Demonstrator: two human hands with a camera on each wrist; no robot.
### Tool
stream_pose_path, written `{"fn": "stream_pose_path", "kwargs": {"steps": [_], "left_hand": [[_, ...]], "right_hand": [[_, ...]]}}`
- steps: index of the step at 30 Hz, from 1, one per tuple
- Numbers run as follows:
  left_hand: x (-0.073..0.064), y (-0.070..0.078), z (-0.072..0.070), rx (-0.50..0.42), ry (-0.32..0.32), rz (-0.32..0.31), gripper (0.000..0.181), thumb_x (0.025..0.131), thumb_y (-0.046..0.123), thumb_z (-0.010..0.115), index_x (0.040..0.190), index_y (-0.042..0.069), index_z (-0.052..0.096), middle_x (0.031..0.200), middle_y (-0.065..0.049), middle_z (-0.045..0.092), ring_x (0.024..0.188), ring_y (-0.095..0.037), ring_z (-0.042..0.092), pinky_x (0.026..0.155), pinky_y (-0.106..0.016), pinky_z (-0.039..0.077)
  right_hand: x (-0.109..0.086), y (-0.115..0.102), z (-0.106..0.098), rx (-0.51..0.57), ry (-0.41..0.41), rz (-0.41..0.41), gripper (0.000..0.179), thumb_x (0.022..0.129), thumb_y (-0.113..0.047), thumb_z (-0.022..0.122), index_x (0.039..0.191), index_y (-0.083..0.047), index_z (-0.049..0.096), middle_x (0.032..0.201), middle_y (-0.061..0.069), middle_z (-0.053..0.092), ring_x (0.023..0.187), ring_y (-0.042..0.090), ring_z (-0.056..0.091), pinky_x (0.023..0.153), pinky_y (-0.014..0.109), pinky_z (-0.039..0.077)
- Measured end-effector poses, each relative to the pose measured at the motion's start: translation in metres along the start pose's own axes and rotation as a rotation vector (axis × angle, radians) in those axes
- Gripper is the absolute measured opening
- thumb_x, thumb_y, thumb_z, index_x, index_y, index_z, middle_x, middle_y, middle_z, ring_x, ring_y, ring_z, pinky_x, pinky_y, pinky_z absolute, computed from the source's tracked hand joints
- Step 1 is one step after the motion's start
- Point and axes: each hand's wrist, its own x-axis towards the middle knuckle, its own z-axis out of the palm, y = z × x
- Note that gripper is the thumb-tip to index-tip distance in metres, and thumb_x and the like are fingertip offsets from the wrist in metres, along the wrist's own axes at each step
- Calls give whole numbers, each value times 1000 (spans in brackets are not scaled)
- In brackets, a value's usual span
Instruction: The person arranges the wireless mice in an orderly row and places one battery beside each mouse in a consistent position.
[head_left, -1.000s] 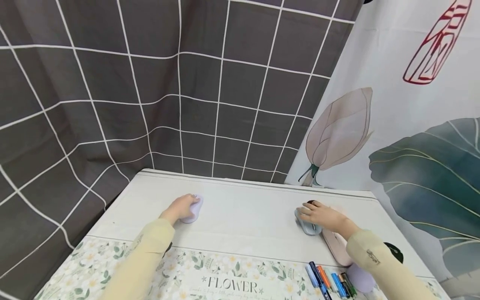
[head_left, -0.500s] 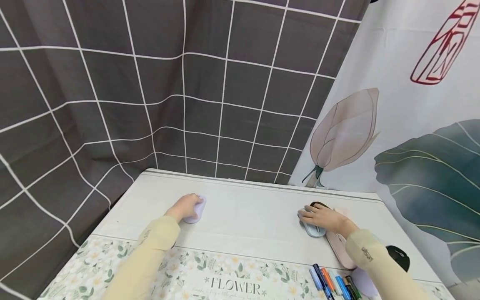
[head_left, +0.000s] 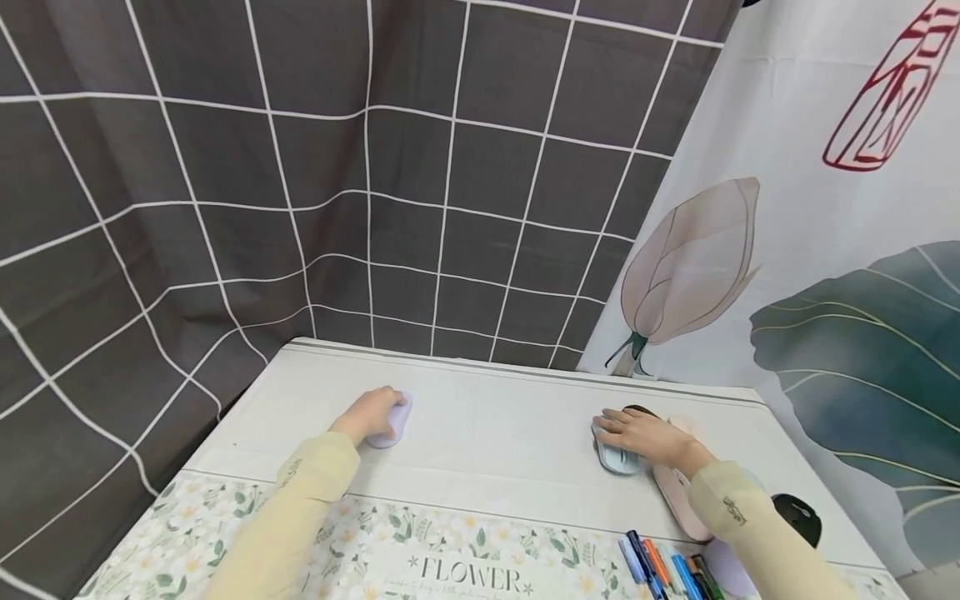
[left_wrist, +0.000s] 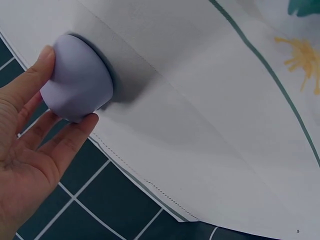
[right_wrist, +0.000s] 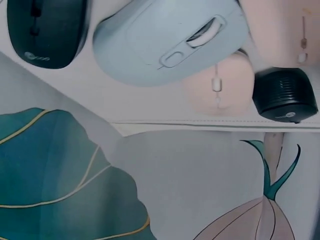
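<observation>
On the white part of the mat, my left hand grips a lavender computer mouse. In the left wrist view, the thumb lies along one side of that lavender mouse and the fingertips touch its other side. Farther right, my right hand holds a light blue mouse, with the fingers over its top and far side. The palm hides part of it. The right hand itself does not show in the right wrist view.
Around my right arm sit a pink mouse, a black mouse and a lavender mouse. Another light blue mouse, a pale pink one and a ridged black one also show. Several markers lie in front.
Since half a second ago, my right hand and the light blue mouse have shifted slightly left. The left hand keeps its grip in place. Earlier, the head view turned a little left.
</observation>
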Motion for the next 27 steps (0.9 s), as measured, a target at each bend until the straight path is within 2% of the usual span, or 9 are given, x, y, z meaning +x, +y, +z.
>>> {"fn": "stream_pose_path", "kwargs": {"steps": [4,9,17,24,27], "left_hand": [[-1,0,0,14,5,18,60,63,5,81,119,-3,60,118,-23,60,110,-40,57,97,-53,47],[-2,0,0,17,14,22,60,63,6,81,118,-3,60,119,-23,60,111,-40,56,97,-53,46],[-1,-3,1,10,22,23,61,62,6,82,118,-2,60,118,-23,60,111,-40,56,98,-53,46],[-2,-3,0,7,22,25,60,63,6,81,118,-2,60,118,-23,60,110,-40,57,98,-53,46],[-3,-3,-1,7,26,31,60,62,6,82,118,-2,60,117,-23,61,108,-40,57,97,-53,46]], "right_hand": [[7,1,-3,104,40,40,69,62,-6,83,124,-5,54,129,16,57,118,33,54,92,43,51],[21,-1,-10,180,116,97,74,57,-15,85,120,1,50,121,21,59,111,35,57,92,43,51],[48,-10,-24,171,220,157,70,62,-30,82,116,2,50,107,15,58,99,31,59,88,41,53],[73,-16,-41,195,293,189,73,60,-29,86,115,5,51,110,16,57,101,31,59,91,42,52],[81,-18,-46,215,316,205,75,62,-27,85,120,5,51,109,17,58,100,30,59,89,42,52]]}}
